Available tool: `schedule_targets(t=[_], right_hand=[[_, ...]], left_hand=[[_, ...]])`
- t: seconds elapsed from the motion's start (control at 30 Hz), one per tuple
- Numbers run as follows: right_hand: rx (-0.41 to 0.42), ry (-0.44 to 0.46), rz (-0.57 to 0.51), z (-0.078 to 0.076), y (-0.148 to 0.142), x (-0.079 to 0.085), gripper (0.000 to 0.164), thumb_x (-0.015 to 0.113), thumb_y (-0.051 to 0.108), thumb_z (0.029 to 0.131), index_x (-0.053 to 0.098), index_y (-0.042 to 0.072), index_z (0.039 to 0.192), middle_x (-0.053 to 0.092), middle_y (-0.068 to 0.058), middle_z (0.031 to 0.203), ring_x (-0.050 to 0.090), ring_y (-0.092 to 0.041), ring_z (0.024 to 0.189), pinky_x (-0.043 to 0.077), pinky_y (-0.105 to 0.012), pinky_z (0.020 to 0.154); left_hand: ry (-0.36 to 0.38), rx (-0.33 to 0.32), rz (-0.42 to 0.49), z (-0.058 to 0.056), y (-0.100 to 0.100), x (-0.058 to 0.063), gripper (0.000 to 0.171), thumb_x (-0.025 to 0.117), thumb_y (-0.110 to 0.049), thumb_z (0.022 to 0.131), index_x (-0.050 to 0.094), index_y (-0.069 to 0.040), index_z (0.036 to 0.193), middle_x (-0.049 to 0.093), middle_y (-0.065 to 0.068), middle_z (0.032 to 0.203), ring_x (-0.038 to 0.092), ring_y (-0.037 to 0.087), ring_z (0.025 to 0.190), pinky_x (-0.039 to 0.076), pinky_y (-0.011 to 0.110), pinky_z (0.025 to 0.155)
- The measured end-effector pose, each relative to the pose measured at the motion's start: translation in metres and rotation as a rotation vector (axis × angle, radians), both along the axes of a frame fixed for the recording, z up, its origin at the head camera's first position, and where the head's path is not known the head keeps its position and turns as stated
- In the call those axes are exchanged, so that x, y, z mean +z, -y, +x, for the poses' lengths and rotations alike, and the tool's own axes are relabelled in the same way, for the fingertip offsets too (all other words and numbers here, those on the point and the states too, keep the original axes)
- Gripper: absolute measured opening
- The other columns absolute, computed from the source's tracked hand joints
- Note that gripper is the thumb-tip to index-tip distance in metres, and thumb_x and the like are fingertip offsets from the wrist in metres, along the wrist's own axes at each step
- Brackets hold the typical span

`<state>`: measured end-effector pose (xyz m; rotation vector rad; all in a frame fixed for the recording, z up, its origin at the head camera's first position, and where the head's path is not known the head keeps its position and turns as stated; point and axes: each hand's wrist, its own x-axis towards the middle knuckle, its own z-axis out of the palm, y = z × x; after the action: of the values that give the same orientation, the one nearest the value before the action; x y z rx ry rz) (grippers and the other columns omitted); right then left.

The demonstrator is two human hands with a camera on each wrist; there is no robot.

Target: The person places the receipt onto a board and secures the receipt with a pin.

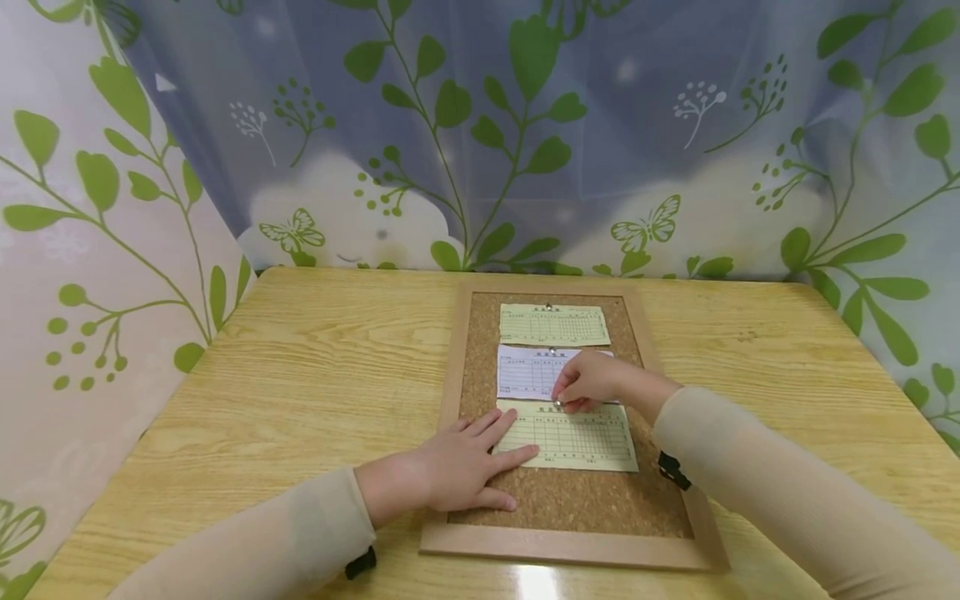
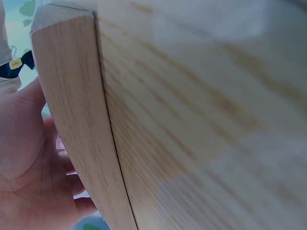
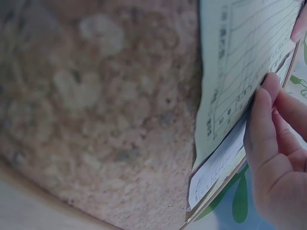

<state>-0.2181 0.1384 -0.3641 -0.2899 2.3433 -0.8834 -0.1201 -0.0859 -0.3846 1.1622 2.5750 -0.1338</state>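
Observation:
A framed corkboard (image 1: 562,504) lies on the table, carrying a top yellow slip (image 1: 553,327), a white slip (image 1: 517,372) and a lower yellow slip (image 1: 577,442). My right hand (image 1: 596,379) pinches a small silver pushpin (image 1: 558,404) at the top edge of the lower slip, its fingertips mostly covering the pin. In the right wrist view, the thumb and fingers of that hand (image 3: 280,158) meet at the paper. My left hand (image 1: 465,467) rests with spread fingers on the cork and the lower slip's left part. The left wrist view shows this hand (image 2: 29,158) beside the wooden frame (image 2: 76,96).
One silver pushpin (image 1: 549,306) sits at the top slip's upper edge, another pushpin (image 1: 553,351) at the white slip's. Behind the wood-grain table (image 1: 315,375) hangs a leaf-patterned curtain (image 1: 480,167). A black strap buckle (image 1: 673,471) hangs under the right sleeve.

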Motion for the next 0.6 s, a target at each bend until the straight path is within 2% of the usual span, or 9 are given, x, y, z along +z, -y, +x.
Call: schedule_targets(t=[0.6], right_hand=[[-0.012,0.019,-0.03,-0.0023,-0.0014,-0.0051,0.01,0.059,0.004,0.091,0.068,-0.001,0.09,0.064,-0.005,0.073,0.059,-0.011,0.065,0.05,-0.024,0.059]], left_hand=[[-0.014,-0.009,0.003,-0.0007,0.0005,-0.0024,0.069,0.025,-0.067,0.089,0.012,-0.037,0.149,0.001,0.013,0.155,0.005,0.028,0.141,0.021,0.048,0.108]])
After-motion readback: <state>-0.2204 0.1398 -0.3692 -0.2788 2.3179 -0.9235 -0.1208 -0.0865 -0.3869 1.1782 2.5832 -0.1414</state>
